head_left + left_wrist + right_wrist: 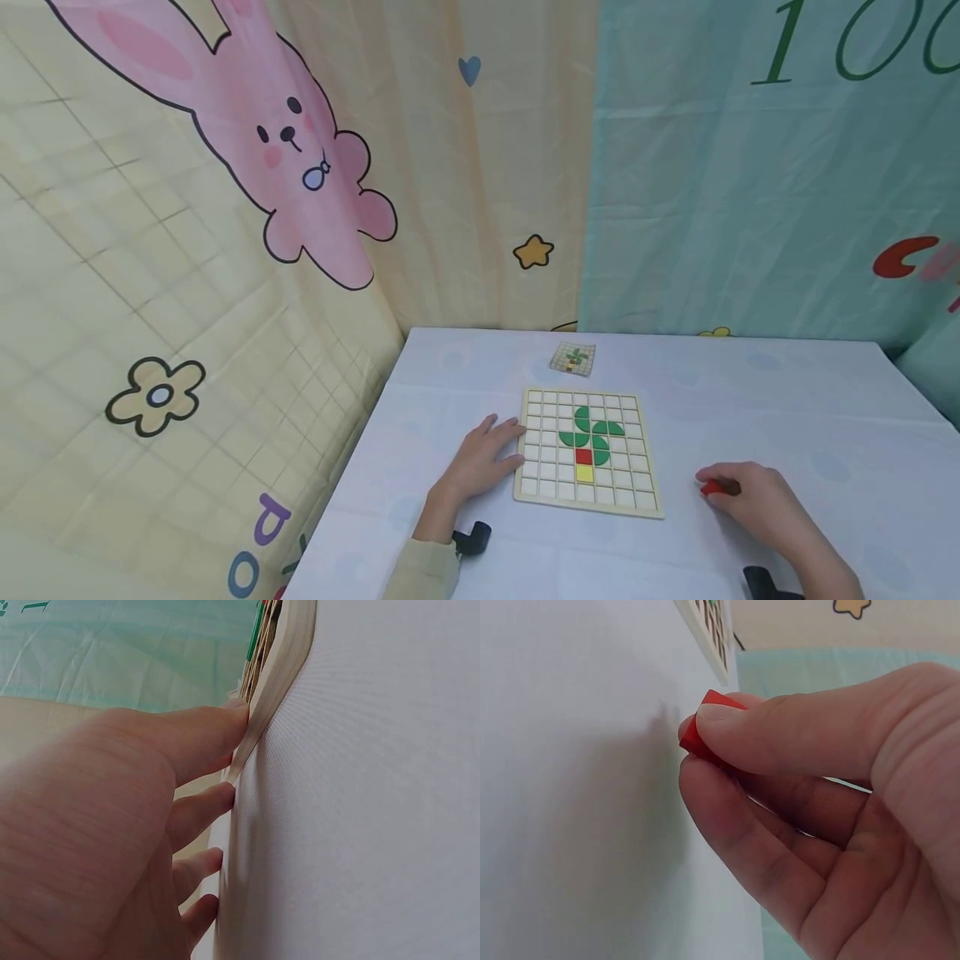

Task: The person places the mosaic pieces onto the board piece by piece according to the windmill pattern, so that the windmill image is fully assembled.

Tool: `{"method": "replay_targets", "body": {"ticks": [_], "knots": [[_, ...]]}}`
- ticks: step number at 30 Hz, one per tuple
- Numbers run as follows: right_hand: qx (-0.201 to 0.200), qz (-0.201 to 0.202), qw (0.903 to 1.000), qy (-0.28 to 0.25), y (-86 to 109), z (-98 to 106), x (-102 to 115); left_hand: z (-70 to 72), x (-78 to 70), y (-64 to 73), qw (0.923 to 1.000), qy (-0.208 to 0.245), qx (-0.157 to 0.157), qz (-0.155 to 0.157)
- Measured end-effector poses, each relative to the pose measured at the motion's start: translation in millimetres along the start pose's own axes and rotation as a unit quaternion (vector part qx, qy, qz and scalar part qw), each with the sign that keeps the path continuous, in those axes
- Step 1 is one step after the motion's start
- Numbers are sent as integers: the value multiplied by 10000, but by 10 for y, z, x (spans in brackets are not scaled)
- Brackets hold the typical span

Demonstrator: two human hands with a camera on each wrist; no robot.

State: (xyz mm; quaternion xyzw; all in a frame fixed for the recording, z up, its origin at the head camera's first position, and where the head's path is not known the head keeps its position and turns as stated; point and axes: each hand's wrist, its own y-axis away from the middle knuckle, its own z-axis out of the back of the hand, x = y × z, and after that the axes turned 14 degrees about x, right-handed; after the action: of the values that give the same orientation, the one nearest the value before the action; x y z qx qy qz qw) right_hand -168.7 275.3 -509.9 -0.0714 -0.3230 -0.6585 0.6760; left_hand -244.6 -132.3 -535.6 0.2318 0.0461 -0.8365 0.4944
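A square grid board lies on the table, with green quarter-round pieces set like a pinwheel. Below them sit a red square tile and a yellow square tile. At the board's left edge rests my left hand, fingers spread; in the left wrist view its thumb and fingertips touch the wooden rim. To the right of the board, my right hand pinches a red block between thumb and fingers, just over the white cloth.
Behind the board lies a small pattern card printed with a similar green, red and yellow figure. The white-covered table ends at printed curtains at the back and left. Black wrist devices are on both arms.
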Motion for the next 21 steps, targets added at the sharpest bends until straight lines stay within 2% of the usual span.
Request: {"method": "replay_targets", "body": {"ticks": [6, 21], "knots": [[-107, 171, 9998, -19, -13, -23, 53, 10, -8, -1, 10000, -26, -11, -16], [-146, 224, 9994, -203, -114, -47, 262, 17, -7, 5, 9999, -110, 5, -21]]}}
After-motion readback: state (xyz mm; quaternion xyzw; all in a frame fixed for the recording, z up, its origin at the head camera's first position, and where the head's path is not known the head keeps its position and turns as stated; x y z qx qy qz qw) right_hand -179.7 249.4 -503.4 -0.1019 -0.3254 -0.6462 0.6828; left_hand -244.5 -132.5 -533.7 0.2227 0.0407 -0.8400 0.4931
